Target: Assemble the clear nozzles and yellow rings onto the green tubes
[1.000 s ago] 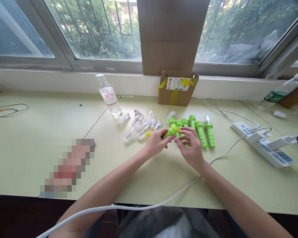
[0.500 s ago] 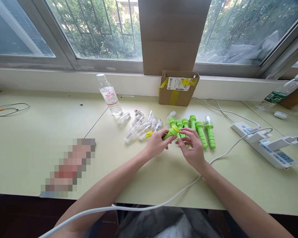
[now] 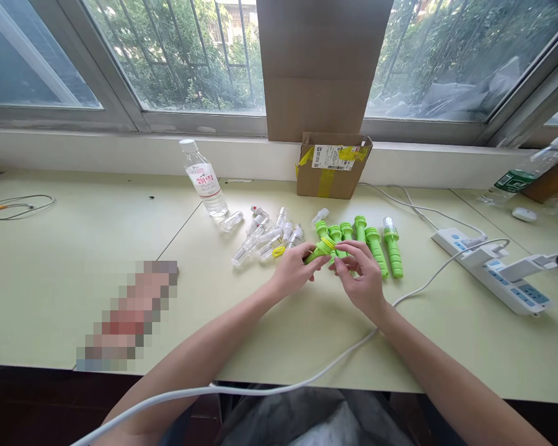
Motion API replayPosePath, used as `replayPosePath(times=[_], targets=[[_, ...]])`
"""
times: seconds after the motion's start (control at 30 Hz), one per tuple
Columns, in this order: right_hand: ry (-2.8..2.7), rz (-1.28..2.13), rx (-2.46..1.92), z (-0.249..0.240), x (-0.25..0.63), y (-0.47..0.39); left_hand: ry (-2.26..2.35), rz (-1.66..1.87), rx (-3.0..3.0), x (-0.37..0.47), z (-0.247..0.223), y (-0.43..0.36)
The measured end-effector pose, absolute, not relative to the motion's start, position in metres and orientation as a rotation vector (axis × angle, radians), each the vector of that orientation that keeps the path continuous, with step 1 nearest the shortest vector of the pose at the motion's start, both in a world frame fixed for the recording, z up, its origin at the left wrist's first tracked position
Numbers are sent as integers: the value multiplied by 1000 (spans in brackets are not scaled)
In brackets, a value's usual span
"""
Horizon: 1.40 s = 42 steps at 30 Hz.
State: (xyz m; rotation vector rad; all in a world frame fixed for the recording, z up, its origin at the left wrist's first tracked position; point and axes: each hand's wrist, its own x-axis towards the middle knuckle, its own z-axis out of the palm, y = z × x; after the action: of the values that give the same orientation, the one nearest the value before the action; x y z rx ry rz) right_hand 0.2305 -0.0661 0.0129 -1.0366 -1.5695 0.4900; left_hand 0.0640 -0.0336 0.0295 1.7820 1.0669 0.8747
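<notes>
Held tube (image 3: pixel 322 248): green plastic, opaque, slight sheen. Loose clear pieces (image 3: pixel 245 249): transparent plastic, glossy, some ribbed. Box (image 3: pixel 309 184): matt brown cardboard – smooth paper label (image 3: pixel 325 157), shiny yellow tape (image 3: pixel 326 184). Tabletop (image 3: pixel 297 337): smooth, softly reflective. Red-lettered bottle (image 3: pixel 215 205): clear plastic, glossy. Power strip (image 3: pixel 491 274): white plastic – smooth, low sheen

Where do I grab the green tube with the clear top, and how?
By its ringed handle, from the right, I'd say: it lies flat, the handle is long and slim, and another green tube lies close on its left.
</notes>
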Motion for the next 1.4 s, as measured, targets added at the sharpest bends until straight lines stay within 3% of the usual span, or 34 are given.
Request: replayPosePath(times=[1.4], targets=[[-1548, 498, -1160, 14, 225, -68, 1307, 969, 2043, 68, 18, -37]])
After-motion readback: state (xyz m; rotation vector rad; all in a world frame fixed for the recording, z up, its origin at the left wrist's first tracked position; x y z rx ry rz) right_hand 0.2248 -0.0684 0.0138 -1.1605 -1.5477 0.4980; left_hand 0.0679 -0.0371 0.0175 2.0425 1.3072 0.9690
